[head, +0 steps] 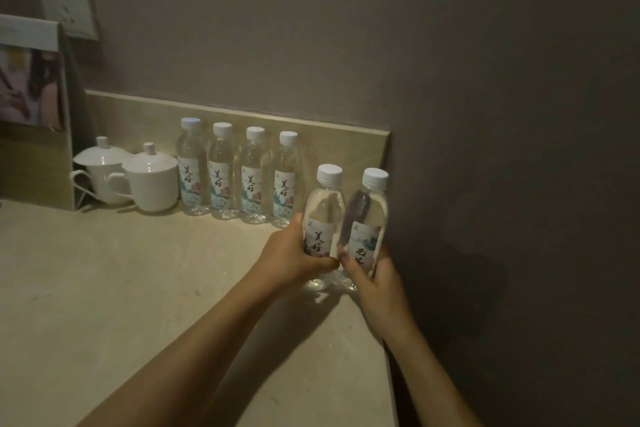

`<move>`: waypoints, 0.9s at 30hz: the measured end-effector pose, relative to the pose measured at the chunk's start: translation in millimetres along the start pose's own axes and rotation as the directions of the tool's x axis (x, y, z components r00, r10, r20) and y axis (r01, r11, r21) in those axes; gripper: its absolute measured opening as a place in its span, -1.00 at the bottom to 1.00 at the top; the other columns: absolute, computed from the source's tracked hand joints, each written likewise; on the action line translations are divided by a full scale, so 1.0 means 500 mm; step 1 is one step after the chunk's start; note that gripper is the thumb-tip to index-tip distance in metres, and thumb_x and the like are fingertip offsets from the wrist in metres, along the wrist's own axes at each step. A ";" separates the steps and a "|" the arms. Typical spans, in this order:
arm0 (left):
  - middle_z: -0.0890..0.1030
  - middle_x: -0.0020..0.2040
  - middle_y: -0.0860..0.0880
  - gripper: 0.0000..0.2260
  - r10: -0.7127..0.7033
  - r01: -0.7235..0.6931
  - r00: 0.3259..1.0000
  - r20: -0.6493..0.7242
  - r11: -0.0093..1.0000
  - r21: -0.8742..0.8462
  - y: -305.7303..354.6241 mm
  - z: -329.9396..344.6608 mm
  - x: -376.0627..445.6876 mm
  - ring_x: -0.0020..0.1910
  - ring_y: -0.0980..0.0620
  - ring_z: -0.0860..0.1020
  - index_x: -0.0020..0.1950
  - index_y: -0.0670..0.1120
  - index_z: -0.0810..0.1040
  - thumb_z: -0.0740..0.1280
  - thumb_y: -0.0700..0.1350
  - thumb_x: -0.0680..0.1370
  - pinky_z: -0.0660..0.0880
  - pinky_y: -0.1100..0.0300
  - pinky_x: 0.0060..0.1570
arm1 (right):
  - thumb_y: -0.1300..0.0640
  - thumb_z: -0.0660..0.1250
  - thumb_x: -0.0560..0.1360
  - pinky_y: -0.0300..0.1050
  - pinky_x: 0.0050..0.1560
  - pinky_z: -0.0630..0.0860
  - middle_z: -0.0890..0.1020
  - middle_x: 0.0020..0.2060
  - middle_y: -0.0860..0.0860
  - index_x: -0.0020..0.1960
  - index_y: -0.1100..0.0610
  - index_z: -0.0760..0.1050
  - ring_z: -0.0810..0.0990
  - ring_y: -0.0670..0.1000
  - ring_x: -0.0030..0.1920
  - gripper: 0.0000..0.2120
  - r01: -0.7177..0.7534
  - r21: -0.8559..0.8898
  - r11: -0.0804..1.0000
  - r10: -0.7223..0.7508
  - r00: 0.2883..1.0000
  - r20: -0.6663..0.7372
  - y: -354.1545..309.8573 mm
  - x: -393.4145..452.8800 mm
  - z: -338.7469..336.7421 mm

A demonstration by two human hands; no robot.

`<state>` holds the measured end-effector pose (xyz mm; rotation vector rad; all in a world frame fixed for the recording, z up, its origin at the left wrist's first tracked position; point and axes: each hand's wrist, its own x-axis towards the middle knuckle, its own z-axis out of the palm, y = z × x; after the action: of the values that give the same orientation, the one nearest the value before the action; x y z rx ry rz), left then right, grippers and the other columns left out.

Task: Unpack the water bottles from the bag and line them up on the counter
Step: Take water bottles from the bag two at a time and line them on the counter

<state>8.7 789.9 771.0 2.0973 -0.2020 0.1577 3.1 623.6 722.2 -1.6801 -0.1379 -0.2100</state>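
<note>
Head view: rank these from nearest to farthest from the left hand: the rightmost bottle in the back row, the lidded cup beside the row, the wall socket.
Measured from the left hand:
1. Rightmost bottle in the back row, just above the hand, by the backsplash.
2. Lidded cup, farther left, beside the row's leftmost bottle.
3. Wall socket, far upper left on the wall.

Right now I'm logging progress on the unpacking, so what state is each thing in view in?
Four bottles in the row: upright, capped, against the backsplash.
Left-held bottle: capped, upright, gripped by the left hand.
Right-held bottle: capped, upright, gripped by the right hand.
Two white cups: lids on, standing left of the row.
Wall socket: nothing plugged in.
</note>
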 end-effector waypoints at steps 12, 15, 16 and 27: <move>0.67 -0.04 0.03 -0.38 -0.037 0.037 0.997 -0.070 0.999 -0.012 0.002 0.028 0.040 -0.09 0.04 0.68 0.19 0.04 0.42 0.56 0.07 0.20 0.65 -0.05 -0.05 | -0.09 0.43 0.44 -0.22 -0.05 0.55 0.50 0.07 -0.03 0.30 0.03 0.39 0.55 -0.05 0.08 -0.50 0.052 -0.239 0.970 -0.081 0.990 -0.111 0.002 0.027 -0.023; 0.67 -0.01 0.01 -0.41 -0.025 0.025 0.996 -0.088 1.000 -0.006 -0.002 0.032 0.042 -0.06 0.04 0.67 0.22 0.01 0.42 0.58 0.01 0.27 0.64 -0.04 -0.03 | -0.04 0.41 0.48 -0.45 -0.24 0.48 0.49 0.09 -0.02 0.31 0.04 0.39 0.53 -0.17 0.03 -0.54 0.085 -0.215 0.973 -0.112 0.987 -0.118 0.007 0.024 -0.018; 0.67 0.00 0.00 -0.41 -0.025 0.025 0.995 -0.093 1.000 -0.003 -0.002 0.033 0.042 -0.05 0.03 0.67 0.23 0.00 0.42 0.58 -0.01 0.28 0.64 -0.04 -0.02 | -0.03 0.40 0.49 -0.50 -0.27 0.47 0.49 0.09 -0.02 0.31 0.04 0.38 0.53 -0.18 0.02 -0.56 0.085 -0.202 0.976 -0.111 0.987 -0.118 0.007 0.020 -0.015; 0.65 -0.03 -0.04 -0.51 -0.015 0.014 0.997 -0.081 1.000 -0.012 0.011 0.034 0.033 -0.11 0.02 0.65 0.21 -0.05 0.43 0.57 -0.17 0.37 0.62 0.13 -0.17 | -0.01 0.40 0.49 -0.63 -0.29 0.36 0.44 0.02 -0.03 0.30 0.10 0.40 0.43 -0.31 -0.12 -0.56 0.133 -0.237 0.962 -0.170 0.975 -0.143 0.005 0.009 -0.020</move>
<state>24.1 771.2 770.3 2.0757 -0.1378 0.2321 7.3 613.0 722.0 -1.8719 -0.1243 -0.4926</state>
